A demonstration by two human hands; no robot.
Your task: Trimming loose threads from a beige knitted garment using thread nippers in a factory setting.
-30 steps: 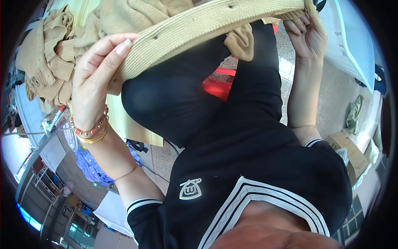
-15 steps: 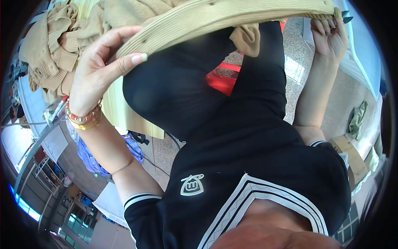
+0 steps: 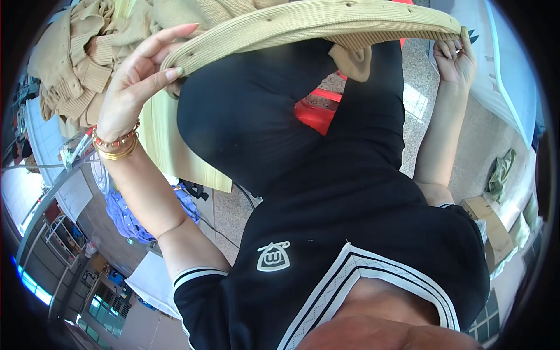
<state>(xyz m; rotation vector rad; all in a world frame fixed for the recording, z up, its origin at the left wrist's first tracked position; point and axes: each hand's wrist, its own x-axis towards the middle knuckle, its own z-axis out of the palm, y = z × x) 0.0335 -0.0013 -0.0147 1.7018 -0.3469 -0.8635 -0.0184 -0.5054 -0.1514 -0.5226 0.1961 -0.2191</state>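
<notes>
A beige knit cardigan is stretched across my lap, its ribbed front band bowed in an arc with several small buttonholes along it. My left hand grips the band's left end, thumb on the near edge and the other fingers partly hidden behind the knit. At the far right, my right hand is closed on the other end, its fingers curled. Two dark pointed blades stick out beside that hand, likely from small snips whose handle is hidden. A folded flap of the knit hangs between my knees.
More beige knitwear is heaped at the left on a pale wooden surface. Something red shows between my legs. On the right stand a translucent plastic bin and a cardboard box. Blue-purple cloth lies lower left.
My left hand has slid left toward the band's end, its forefinger lifting off. My right hand has shifted slightly left and down, still holding. The band sits a little lower and shows more buttonholes.
</notes>
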